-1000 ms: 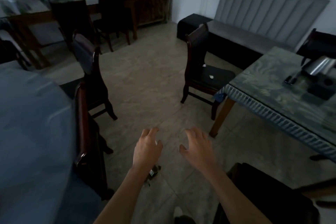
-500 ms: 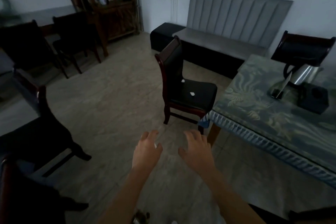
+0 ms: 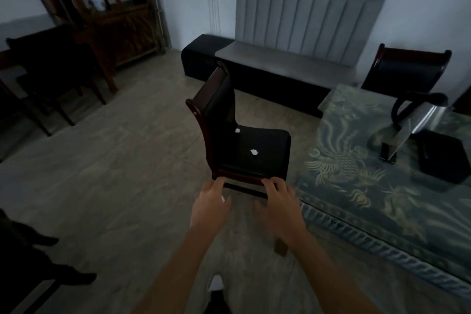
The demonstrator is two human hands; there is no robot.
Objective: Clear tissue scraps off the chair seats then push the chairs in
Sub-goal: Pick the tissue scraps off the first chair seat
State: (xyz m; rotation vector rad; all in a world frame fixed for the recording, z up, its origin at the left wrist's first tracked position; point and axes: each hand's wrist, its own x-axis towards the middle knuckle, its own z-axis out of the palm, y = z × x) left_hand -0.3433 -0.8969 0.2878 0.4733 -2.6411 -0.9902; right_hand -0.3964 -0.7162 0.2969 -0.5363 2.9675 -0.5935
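Both hands, left (image 3: 211,208) and right (image 3: 279,208), now reach the chair (image 3: 265,160) open-fingered, two tissue scraps (image 3: 254,152) on its seat.

A chair (image 3: 244,140) stands just beside the tabletop's (image 3: 362,186) left edge, its back on the left. Two scraps lie on its seat: one (image 3: 237,131) at the back edge, one (image 3: 254,152) near the middle. A bench (image 3: 285,64) stands behind, along the wall. A kettle (image 3: 420,115) sits by the tabletop's far right edge.

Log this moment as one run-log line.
left hand: open, near chair seat edge | right hand: open, same | tissue scraps: two on seat | chair: not pushed in
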